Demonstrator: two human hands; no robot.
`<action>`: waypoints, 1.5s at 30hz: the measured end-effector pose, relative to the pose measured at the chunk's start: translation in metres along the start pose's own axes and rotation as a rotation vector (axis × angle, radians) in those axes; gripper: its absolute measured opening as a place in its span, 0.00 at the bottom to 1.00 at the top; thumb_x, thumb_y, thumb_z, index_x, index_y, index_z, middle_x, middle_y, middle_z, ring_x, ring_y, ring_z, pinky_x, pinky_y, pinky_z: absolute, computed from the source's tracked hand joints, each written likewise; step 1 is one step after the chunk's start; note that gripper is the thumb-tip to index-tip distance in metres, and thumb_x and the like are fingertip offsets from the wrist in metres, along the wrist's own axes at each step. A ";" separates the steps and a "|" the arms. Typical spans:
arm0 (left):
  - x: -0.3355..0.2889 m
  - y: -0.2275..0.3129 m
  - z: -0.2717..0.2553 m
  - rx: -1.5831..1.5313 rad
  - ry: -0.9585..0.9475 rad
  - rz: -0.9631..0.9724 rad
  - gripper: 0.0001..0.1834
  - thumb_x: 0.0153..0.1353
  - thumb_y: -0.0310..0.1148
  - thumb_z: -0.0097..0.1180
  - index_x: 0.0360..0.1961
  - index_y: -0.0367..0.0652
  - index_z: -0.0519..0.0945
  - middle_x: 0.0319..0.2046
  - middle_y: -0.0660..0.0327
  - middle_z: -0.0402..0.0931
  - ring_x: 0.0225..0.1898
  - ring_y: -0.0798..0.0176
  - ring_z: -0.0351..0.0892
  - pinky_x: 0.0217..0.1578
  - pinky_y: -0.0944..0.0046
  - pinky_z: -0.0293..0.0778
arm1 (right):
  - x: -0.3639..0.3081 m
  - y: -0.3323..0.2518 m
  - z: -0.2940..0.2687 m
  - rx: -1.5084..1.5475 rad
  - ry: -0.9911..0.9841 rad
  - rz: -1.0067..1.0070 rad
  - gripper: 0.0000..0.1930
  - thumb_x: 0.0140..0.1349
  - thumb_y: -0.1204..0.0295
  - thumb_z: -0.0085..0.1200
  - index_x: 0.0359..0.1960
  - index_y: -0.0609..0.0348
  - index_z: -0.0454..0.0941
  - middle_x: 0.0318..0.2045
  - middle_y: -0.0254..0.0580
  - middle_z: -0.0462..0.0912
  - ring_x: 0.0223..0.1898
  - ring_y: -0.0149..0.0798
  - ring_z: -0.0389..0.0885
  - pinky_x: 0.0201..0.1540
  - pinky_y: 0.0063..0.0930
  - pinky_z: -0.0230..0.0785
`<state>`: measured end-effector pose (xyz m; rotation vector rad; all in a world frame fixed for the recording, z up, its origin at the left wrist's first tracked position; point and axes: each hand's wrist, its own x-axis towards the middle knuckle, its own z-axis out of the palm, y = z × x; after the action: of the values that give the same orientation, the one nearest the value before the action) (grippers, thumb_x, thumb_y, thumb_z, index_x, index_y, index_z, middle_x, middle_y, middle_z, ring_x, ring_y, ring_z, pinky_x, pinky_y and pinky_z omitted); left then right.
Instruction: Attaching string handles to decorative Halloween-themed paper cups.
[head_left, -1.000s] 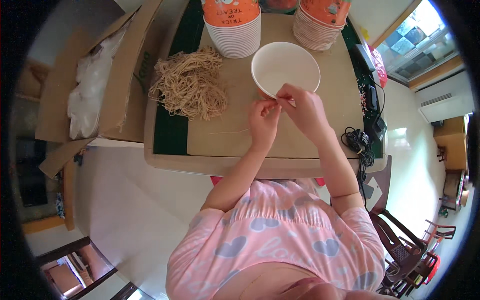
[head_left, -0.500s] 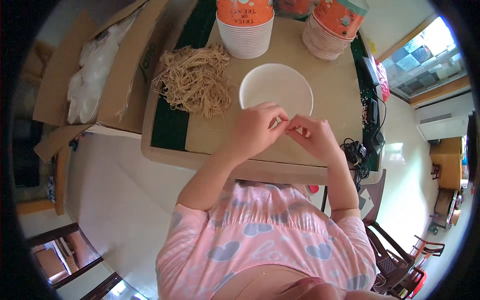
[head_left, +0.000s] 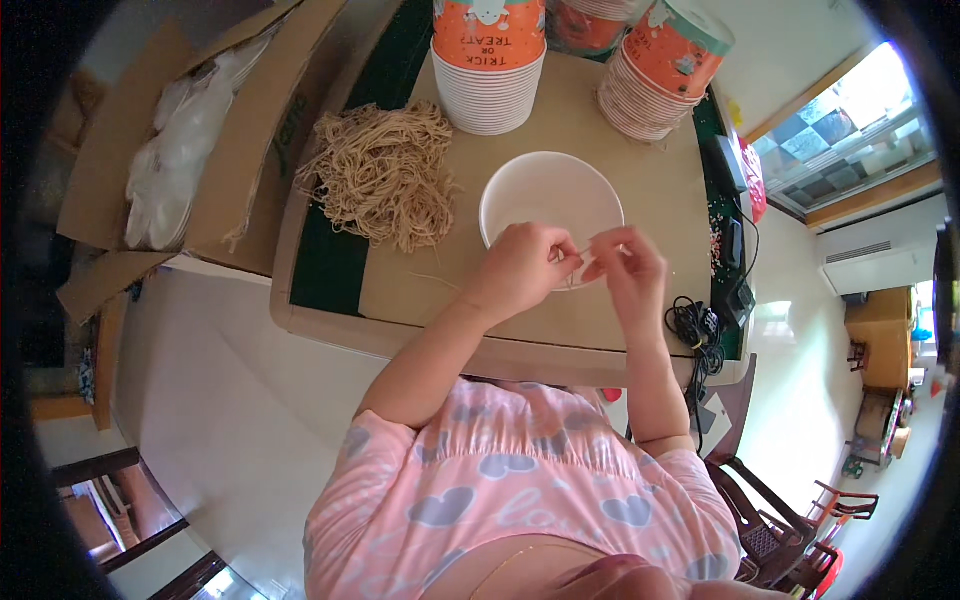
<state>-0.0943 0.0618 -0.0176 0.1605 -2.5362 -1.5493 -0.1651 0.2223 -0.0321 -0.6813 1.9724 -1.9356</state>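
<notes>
A white round paper bucket stands with its open mouth up on the brown board in front of me. At its near rim, my left hand is closed in a pinch, with a thin beige string between thumb and forefinger. Close beside it, my right hand also pinches at the string, its fingers slightly blurred. The fingers hide most of the string and part of the rim. Left of the bucket lies a tangled heap of beige string, with a loose strand toward the near side.
Behind the bucket rises a stack of orange-and-white paper buckets. Another stack, with strings hanging around it, stands at the back right. An open cardboard box holding white plastic is on the left. Black cables hang over the right corner.
My right hand has drawn slightly away from the left and turned more upright. Both hands stay at the bucket's near rim. The whole view has shifted a little.
</notes>
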 end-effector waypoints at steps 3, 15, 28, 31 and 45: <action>0.000 0.000 0.000 -0.005 0.017 -0.005 0.08 0.54 0.31 0.64 0.30 0.36 0.82 0.13 0.62 0.67 0.17 0.70 0.63 0.21 0.65 0.62 | 0.011 -0.002 -0.021 0.025 0.128 0.061 0.03 0.64 0.80 0.51 0.38 0.63 0.76 0.33 0.38 0.80 0.30 0.28 0.81 0.26 0.17 0.70; 0.003 0.004 0.000 -0.047 -0.003 -0.035 0.10 0.53 0.33 0.63 0.30 0.36 0.82 0.23 0.52 0.79 0.25 0.55 0.79 0.29 0.60 0.72 | 0.028 -0.038 -0.023 -0.557 -0.395 -0.273 0.07 0.57 0.78 0.58 0.37 0.62 0.79 0.32 0.41 0.81 0.33 0.39 0.80 0.34 0.28 0.69; -0.001 -0.002 -0.013 0.198 0.017 0.309 0.02 0.51 0.28 0.62 0.27 0.43 0.82 0.26 0.58 0.68 0.30 0.58 0.76 0.30 0.57 0.71 | 0.036 -0.016 -0.022 -0.537 -0.282 -0.263 0.04 0.61 0.76 0.55 0.32 0.65 0.74 0.28 0.48 0.78 0.30 0.48 0.77 0.34 0.32 0.69; 0.001 0.001 -0.013 0.388 -0.015 0.369 0.09 0.52 0.28 0.60 0.36 0.48 0.84 0.29 0.58 0.72 0.32 0.55 0.77 0.33 0.57 0.74 | 0.035 -0.008 -0.022 -0.540 -0.320 -0.253 0.02 0.62 0.79 0.52 0.34 0.66 0.76 0.27 0.42 0.78 0.28 0.33 0.77 0.32 0.23 0.70; 0.013 -0.001 -0.003 0.245 -0.027 0.317 0.07 0.54 0.29 0.60 0.31 0.39 0.76 0.33 0.55 0.73 0.36 0.53 0.79 0.35 0.56 0.75 | 0.022 0.005 -0.007 -0.472 -0.038 -0.252 0.03 0.61 0.77 0.56 0.35 0.62 0.79 0.28 0.38 0.80 0.28 0.28 0.75 0.28 0.22 0.67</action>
<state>-0.1065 0.0567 -0.0163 -0.2249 -2.6076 -1.1315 -0.1877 0.2170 -0.0337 -1.1225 2.4435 -1.5627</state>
